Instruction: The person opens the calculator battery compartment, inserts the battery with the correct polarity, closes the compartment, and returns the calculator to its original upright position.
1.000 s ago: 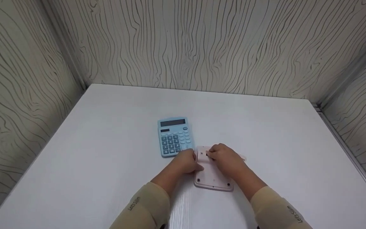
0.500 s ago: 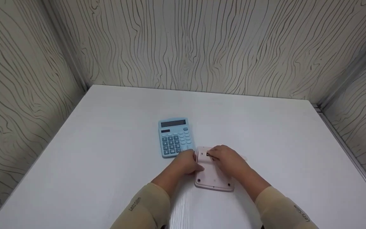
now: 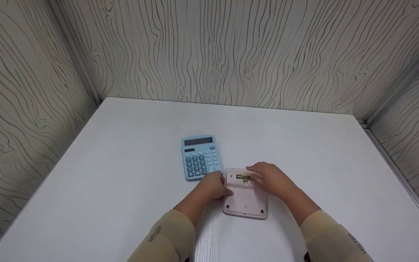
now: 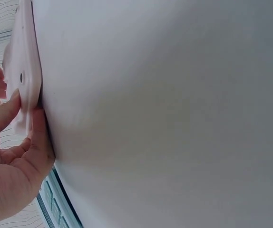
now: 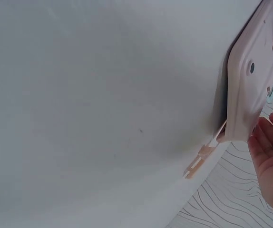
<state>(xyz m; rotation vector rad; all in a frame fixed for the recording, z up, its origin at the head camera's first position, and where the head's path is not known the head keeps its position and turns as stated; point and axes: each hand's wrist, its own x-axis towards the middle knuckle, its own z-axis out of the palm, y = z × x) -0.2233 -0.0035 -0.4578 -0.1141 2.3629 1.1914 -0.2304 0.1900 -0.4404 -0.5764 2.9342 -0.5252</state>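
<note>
A pink calculator (image 3: pixel 245 200) lies face down on the white table, its battery slot uncovered near the far end. Inside the slot shows a green-gold battery (image 3: pixel 243 177). My left hand (image 3: pixel 212 185) pinches the calculator's left edge, thumb on its back and fingers at its side, as the left wrist view shows. At the upper right edge is my right hand (image 3: pixel 270 179), fingers loosely bent, fingertips beside the slot's right end. A small pinkish plastic piece (image 5: pixel 200 159) lies on the table past the calculator in the right wrist view; my right hand hides it from the head view.
A light blue calculator (image 3: pixel 201 156) lies face up just beyond my left hand, its lower right corner close to the pink one. The white table (image 3: pixel 129 145) ends at wood-grain patterned panels (image 3: pixel 209 51) behind and at both sides.
My right hand has drawn off the battery slot to the right, so the battery now shows. The left hand and both calculators have stayed in place.
</note>
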